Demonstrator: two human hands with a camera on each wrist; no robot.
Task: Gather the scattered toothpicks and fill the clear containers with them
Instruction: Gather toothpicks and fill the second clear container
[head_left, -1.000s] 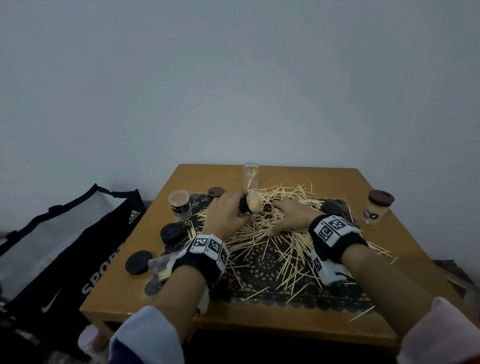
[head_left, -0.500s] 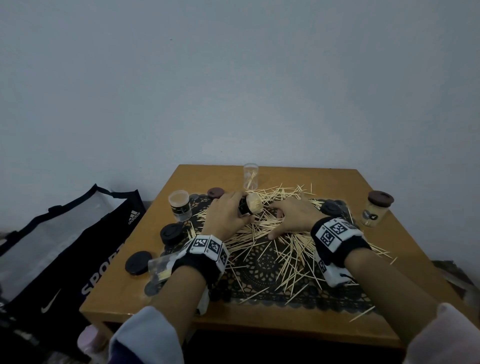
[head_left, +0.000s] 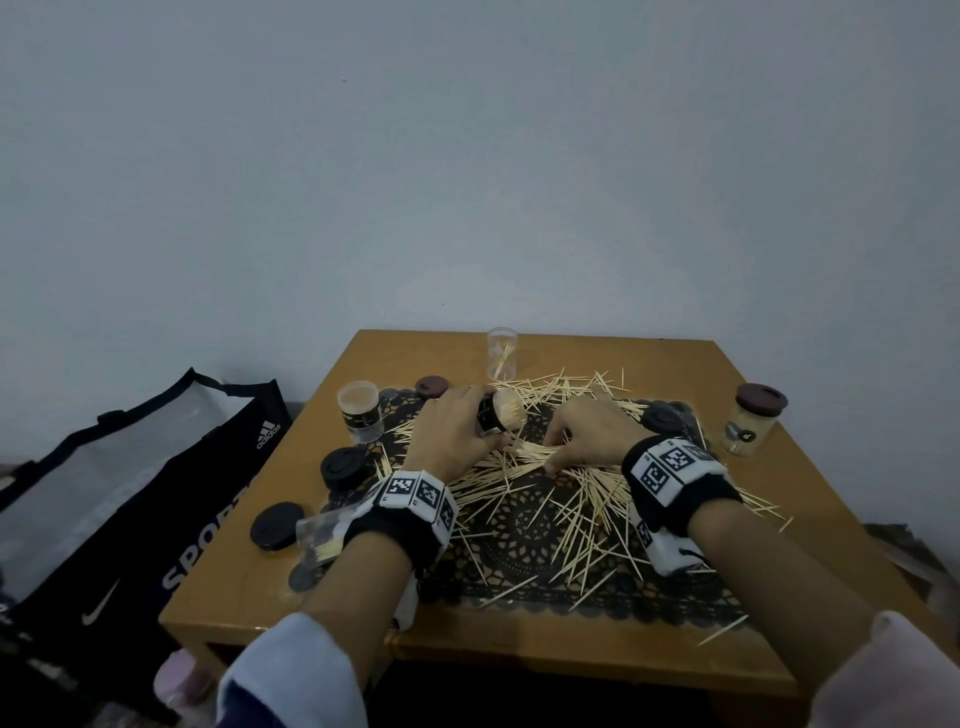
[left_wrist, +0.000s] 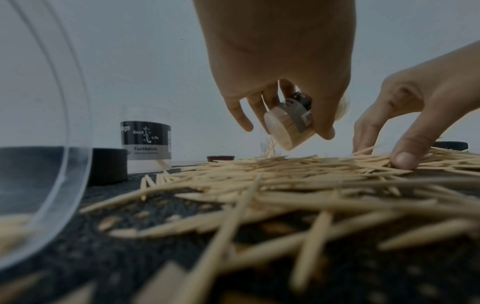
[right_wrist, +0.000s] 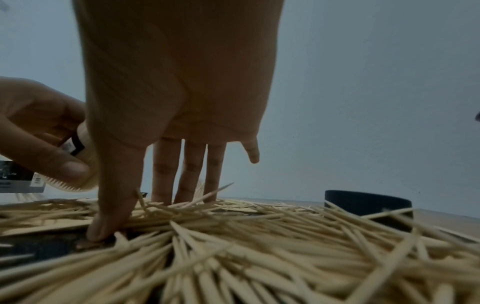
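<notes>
pale wooden toothpicks (head_left: 524, 457) heaped on black lace mat (head_left: 519, 540) | left hand (head_left: 452, 431) grips tilted full clear container (head_left: 501, 413) | right hand (head_left: 592, 436) fingers pinch toothpicks | clear black-labelled jar (left_wrist: 145, 144) reads "Good Life Toothpick"

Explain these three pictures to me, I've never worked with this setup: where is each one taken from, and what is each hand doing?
No machine here: a person wears one camera on the head and one on each wrist. The head view looks down at a wooden table with a black lace mat covered in loose toothpicks. The left hand holds a nearly full clear toothpick container, tilted on its side; the left wrist view shows it from below. The right hand presses fingers and thumb into the pile, gathering a bunch. Other containers and dark lids stand around; one capped jar sits at the right.
</notes>
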